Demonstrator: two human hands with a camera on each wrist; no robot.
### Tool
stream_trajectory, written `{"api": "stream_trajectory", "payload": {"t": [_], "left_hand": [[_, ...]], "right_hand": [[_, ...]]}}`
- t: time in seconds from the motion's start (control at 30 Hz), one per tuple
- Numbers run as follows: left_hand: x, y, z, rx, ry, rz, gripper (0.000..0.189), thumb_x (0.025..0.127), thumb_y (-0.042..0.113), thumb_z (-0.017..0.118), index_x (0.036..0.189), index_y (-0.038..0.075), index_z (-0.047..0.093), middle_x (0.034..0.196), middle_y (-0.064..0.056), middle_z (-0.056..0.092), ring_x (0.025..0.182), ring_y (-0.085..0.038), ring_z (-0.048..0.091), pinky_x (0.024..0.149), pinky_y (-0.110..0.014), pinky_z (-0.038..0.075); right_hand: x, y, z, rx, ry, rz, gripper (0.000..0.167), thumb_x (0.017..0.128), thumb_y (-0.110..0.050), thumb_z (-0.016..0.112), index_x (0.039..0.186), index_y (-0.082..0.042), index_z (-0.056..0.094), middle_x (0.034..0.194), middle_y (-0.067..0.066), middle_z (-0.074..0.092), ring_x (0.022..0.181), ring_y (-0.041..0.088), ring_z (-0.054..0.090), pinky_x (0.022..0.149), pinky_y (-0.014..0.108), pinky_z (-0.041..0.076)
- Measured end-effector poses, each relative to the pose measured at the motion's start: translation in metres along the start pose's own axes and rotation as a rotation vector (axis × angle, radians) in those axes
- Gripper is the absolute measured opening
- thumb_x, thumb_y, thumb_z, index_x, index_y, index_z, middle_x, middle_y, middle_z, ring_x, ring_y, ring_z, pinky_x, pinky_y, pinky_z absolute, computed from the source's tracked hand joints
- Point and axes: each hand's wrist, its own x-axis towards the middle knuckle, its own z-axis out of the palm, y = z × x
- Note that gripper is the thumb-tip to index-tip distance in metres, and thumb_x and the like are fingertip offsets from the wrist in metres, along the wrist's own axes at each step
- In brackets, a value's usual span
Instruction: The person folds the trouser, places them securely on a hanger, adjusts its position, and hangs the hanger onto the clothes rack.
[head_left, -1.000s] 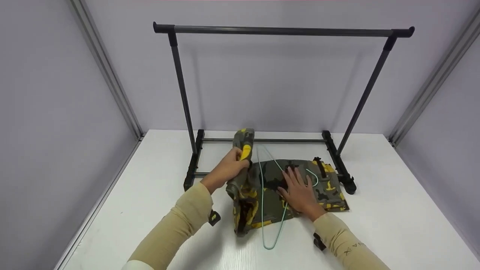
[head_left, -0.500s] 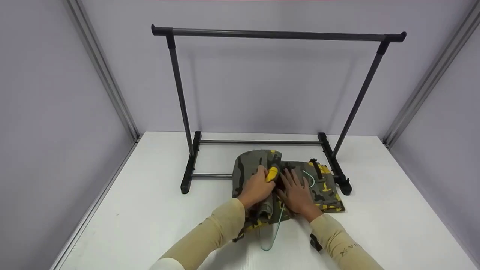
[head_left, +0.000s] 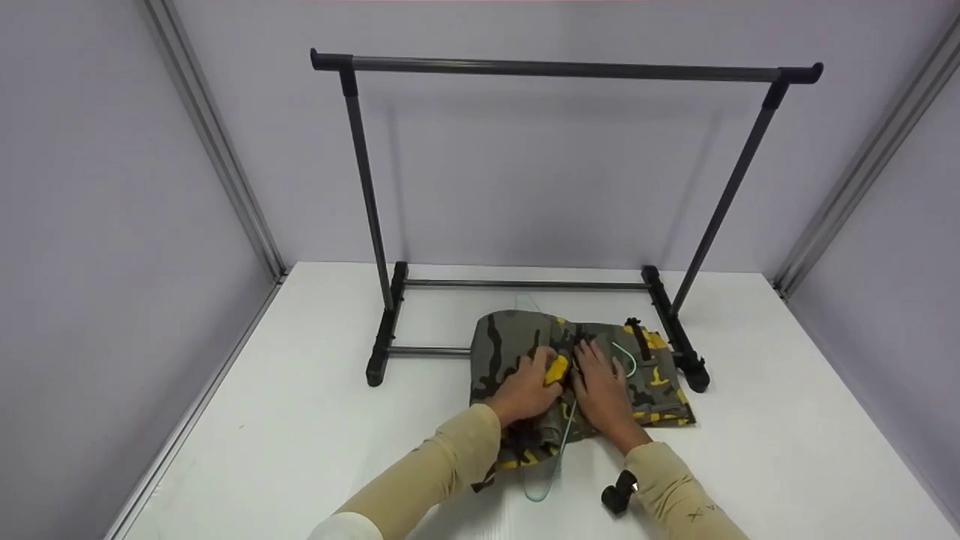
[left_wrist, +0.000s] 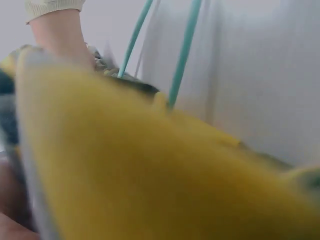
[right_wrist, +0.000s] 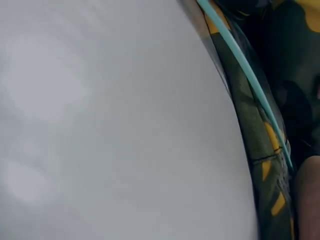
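Observation:
In the head view, folded camouflage trousers (head_left: 499, 345) in grey-green, yellow and black lie on the white table. A thin mint-green hanger (head_left: 630, 358) lies within them, its hook over the right part and its lower end poking out in front. My left hand (head_left: 525, 390) grips a folded-over layer by a yellow patch, fingers curled. Beside it my right hand (head_left: 606, 397) rests on the cloth and hanger with fingers fairly straight. Blurred yellow cloth (left_wrist: 125, 160) fills much of the left wrist view. The right wrist view shows a hanger wire (right_wrist: 247, 67) along the cloth edge.
A black clothes rack stands behind, with its top rail (head_left: 562, 69) high above the table (head_left: 300, 450). The trousers overlap its front base bar (head_left: 427, 351). Grey walls (head_left: 135, 225) enclose the sides and back. A black device (head_left: 619, 493) hangs at the right wrist.
My left hand has brought the raised layer of the trousers rightward and down over the hanger, covering much of it. My right hand stays on the cloth, its fingers now closer together.

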Motion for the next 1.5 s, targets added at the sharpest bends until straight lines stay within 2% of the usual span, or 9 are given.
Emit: {"api": "stream_trajectory", "payload": {"t": [0.1, 0.2, 0.3, 0.4, 0.63, 0.93, 1.17, 1.3, 1.5], "left_hand": [[0.002, 0.002, -0.006, 0.024, -0.104, 0.035, 0.042, 0.095, 0.036, 0.051, 0.133, 0.024, 0.038, 0.116, -0.008, 0.040, 0.094, -0.021, 0.049, 0.080, -0.037, 0.043], [0.006, 0.005, -0.018, 0.222, -0.139, 0.111, 0.049, 0.094, 0.046, 0.049, 0.138, 0.028, 0.038, 0.134, -0.007, 0.036, 0.121, -0.026, 0.038, 0.096, -0.048, 0.035], [0.012, 0.001, -0.024, 0.455, -0.168, 0.159, 0.060, 0.088, 0.056, 0.049, 0.143, 0.037, 0.032, 0.151, -0.002, 0.018, 0.138, -0.032, 0.010, 0.102, -0.061, 0.019], [0.016, -0.006, -0.021, 0.614, -0.206, 0.164, 0.070, 0.084, 0.065, 0.046, 0.145, 0.044, 0.022, 0.155, 0.001, 0.003, 0.139, -0.037, -0.006, 0.102, -0.064, 0.011], [0.014, -0.010, -0.003, 0.963, -0.156, 0.133, 0.078, 0.078, 0.078, 0.037, 0.145, 0.049, 0.010, 0.156, 0.000, 0.003, 0.137, -0.042, 0.005, 0.099, -0.067, 0.018], [0.004, -0.008, 0.003, 1.033, -0.147, 0.014, 0.071, 0.081, 0.078, 0.029, 0.144, 0.051, 0.010, 0.155, 0.004, 0.006, 0.139, -0.036, 0.003, 0.098, -0.068, 0.017], [0.006, -0.009, 0.012, 1.029, -0.164, -0.040, 0.067, 0.082, 0.078, 0.025, 0.142, 0.054, 0.007, 0.155, 0.007, 0.004, 0.140, -0.034, 0.001, 0.098, -0.070, 0.013], [0.009, -0.011, 0.013, 1.034, -0.157, -0.051, 0.067, 0.082, 0.078, 0.024, 0.142, 0.054, 0.008, 0.155, 0.008, 0.005, 0.140, -0.034, 0.001, 0.097, -0.070, 0.012], [0.001, -0.011, 0.012, 1.028, -0.124, -0.024, 0.068, 0.083, 0.077, 0.023, 0.144, 0.050, 0.011, 0.155, 0.007, 0.006, 0.140, -0.034, 0.002, 0.099, -0.068, 0.016]], "right_hand": [[0.000, 0.002, -0.004, 0.043, -0.018, 0.003, 0.044, 0.095, -0.019, 0.053, 0.135, -0.002, 0.046, 0.143, 0.013, 0.038, 0.135, 0.030, 0.027, 0.102, 0.057, 0.017], [0.000, 0.004, -0.008, 0.061, -0.022, 0.014, 0.045, 0.093, -0.017, 0.057, 0.134, -0.001, 0.047, 0.142, 0.013, 0.039, 0.134, 0.030, 0.028, 0.102, 0.056, 0.019], [0.000, 0.005, -0.009, 0.057, -0.023, 0.006, 0.047, 0.091, -0.015, 0.059, 0.134, 0.001, 0.047, 0.142, 0.014, 0.040, 0.134, 0.031, 0.029, 0.102, 0.057, 0.020], [0.001, 0.004, -0.009, 0.058, -0.042, 0.001, 0.049, 0.091, -0.014, 0.060, 0.135, 0.001, 0.045, 0.143, 0.015, 0.038, 0.134, 0.031, 0.028, 0.102, 0.056, 0.019], [0.005, -0.001, -0.012, 0.076, -0.153, 0.028, 0.050, 0.095, -0.017, 0.053, 0.139, 0.002, 0.039, 0.147, 0.015, 0.031, 0.137, 0.031, 0.020, 0.105, 0.056, 0.013], [-0.001, 0.001, -0.022, 0.053, -0.093, 0.017, 0.046, 0.093, -0.017, 0.057, 0.135, -0.001, 0.047, 0.141, 0.015, 0.041, 0.132, 0.032, 0.031, 0.099, 0.059, 0.023], [-0.005, -0.003, -0.035, -0.106, 0.098, -0.006, 0.030, 0.079, -0.020, 0.074, 0.103, -0.003, 0.067, 0.092, 0.011, 0.066, 0.076, 0.030, 0.057, 0.064, 0.048, 0.045], [-0.001, -0.009, -0.044, -0.190, 0.054, -0.022, 0.026, 0.080, -0.024, 0.072, 0.090, 0.000, 0.069, 0.071, 0.011, 0.065, 0.054, 0.028, 0.056, 0.052, 0.045, 0.045], [0.011, -0.022, -0.057, -0.289, 0.089, -0.102, 0.024, 0.077, -0.021, 0.073, 0.064, -0.005, 0.061, 0.052, 0.004, 0.049, 0.049, 0.024, 0.046, 0.052, 0.039, 0.032]]}}
